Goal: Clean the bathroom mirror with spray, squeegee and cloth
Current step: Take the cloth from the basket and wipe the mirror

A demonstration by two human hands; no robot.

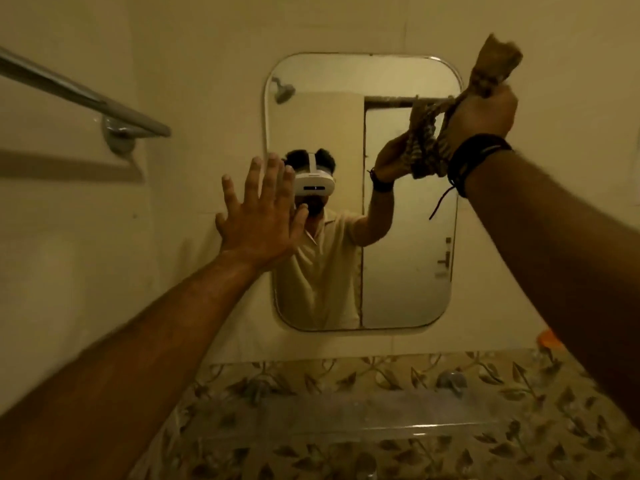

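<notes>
A rounded rectangular mirror (408, 271) hangs on the cream wall ahead. My right hand (481, 116) is raised at the mirror's upper right corner, shut on a bunched striped brown cloth (495, 64) whose ends stick out above and below the fist. Dark bands circle that wrist. My left hand (258, 216) is flat against the mirror's left edge, fingers spread, holding nothing. The mirror reflects a person in a light shirt with a white headset. No spray bottle or squeegee is in view.
A chrome towel bar (79, 95) juts from the wall at upper left. Below the mirror runs a leaf-patterned tile band (346, 375) with a glass shelf (346, 410). An orange object (549, 339) sits at the right edge.
</notes>
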